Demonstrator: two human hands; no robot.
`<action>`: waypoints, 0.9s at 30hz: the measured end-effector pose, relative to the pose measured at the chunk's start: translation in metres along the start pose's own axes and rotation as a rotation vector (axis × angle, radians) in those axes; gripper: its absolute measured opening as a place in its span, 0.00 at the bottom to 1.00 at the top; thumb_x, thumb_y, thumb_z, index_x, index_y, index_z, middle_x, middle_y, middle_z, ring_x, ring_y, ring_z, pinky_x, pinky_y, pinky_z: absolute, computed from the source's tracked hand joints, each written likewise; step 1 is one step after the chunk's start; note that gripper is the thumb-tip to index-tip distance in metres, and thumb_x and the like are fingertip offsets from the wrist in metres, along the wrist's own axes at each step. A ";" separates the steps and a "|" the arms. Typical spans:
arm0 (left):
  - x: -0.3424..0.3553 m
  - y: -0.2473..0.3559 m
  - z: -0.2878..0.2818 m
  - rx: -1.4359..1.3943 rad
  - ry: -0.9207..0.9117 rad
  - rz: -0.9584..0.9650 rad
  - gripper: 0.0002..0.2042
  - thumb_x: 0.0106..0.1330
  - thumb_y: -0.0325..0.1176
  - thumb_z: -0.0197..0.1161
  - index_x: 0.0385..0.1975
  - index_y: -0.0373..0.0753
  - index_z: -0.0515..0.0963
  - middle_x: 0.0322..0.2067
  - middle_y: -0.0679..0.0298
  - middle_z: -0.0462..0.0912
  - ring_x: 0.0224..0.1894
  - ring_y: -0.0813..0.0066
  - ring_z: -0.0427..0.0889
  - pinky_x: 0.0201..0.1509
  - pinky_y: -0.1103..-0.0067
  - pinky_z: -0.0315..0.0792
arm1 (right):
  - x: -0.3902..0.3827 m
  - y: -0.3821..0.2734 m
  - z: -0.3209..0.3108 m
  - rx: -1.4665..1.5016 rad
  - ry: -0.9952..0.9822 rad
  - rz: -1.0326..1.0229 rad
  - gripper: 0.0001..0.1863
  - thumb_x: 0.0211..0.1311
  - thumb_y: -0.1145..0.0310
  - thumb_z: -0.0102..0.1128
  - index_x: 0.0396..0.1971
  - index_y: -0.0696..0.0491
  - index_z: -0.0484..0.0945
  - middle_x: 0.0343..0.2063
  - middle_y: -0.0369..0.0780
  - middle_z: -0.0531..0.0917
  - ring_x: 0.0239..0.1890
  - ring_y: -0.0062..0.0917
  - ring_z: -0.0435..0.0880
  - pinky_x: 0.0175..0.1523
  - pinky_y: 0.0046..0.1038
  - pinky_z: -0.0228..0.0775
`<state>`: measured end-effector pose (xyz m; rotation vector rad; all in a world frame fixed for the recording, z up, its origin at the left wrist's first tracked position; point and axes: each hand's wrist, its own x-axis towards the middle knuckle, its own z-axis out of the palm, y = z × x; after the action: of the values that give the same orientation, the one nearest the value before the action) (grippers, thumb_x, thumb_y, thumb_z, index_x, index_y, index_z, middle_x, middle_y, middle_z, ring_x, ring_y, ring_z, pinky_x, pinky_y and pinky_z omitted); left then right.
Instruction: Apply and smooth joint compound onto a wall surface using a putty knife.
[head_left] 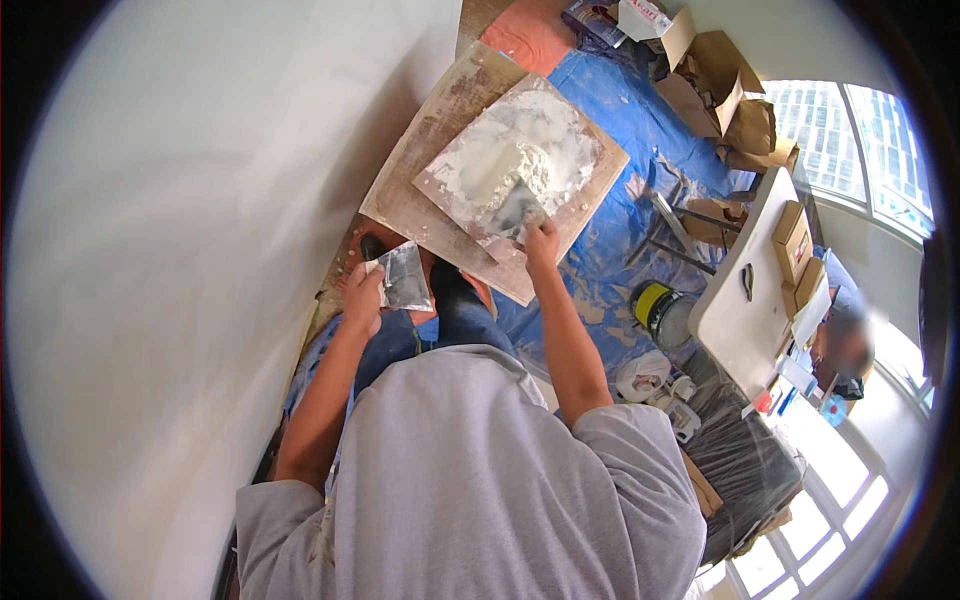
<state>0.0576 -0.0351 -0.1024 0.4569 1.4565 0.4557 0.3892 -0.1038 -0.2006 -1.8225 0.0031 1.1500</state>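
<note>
My left hand [362, 291] grips a flat metal putty blade [406, 278] smeared with white, held beside the lower left corner of the boards. My right hand [540, 243] is closed on a second putty knife [516, 214], whose blade lies in a mound of white compound [515, 170]. The mound sits on a square board [452, 196] coated with white, which rests on a larger, stained wooden board [392, 198]. The handles of both tools are mostly hidden by my fingers.
A white wall [170, 280] runs along my left. Blue plastic sheeting [590, 100] covers the floor. Right are a folding table [725, 302] with boxes, a bucket [655, 312], bagged containers [645, 380] and another person [840, 280]. Open cardboard boxes [700, 98] stand at upper right.
</note>
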 end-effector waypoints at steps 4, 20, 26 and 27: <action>0.007 0.001 -0.004 0.032 -0.039 0.070 0.08 0.73 0.32 0.56 0.45 0.36 0.78 0.38 0.66 0.81 0.40 0.77 0.77 0.47 0.77 0.71 | -0.030 0.029 -0.006 0.280 0.139 0.053 0.15 0.69 0.68 0.61 0.54 0.52 0.77 0.44 0.39 0.83 0.41 0.28 0.84 0.36 0.36 0.85; -0.001 0.011 0.003 -0.013 -0.167 0.012 0.09 0.75 0.32 0.55 0.50 0.39 0.75 0.43 0.67 0.83 0.41 0.76 0.83 0.44 0.75 0.80 | 0.022 -0.001 0.110 1.029 0.409 0.185 0.32 0.68 0.82 0.51 0.69 0.46 0.55 0.57 0.44 0.72 0.50 0.41 0.82 0.41 0.45 0.87; -0.003 0.020 0.019 -0.007 -0.195 0.031 0.09 0.75 0.32 0.55 0.49 0.38 0.76 0.42 0.67 0.83 0.42 0.77 0.83 0.45 0.76 0.79 | 0.039 -0.055 0.078 0.996 0.339 0.114 0.18 0.64 0.85 0.48 0.54 0.65 0.67 0.47 0.50 0.79 0.45 0.44 0.85 0.46 0.43 0.89; -0.004 0.024 0.024 -0.021 -0.218 0.050 0.08 0.75 0.32 0.55 0.48 0.38 0.77 0.42 0.67 0.83 0.42 0.78 0.83 0.44 0.76 0.79 | 0.038 -0.064 0.074 0.914 0.338 0.111 0.16 0.64 0.84 0.49 0.51 0.65 0.68 0.46 0.50 0.80 0.44 0.43 0.86 0.46 0.43 0.89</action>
<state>0.0809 -0.0179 -0.0846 0.5113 1.2312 0.4461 0.3878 0.0005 -0.1900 -1.1617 0.7159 0.7038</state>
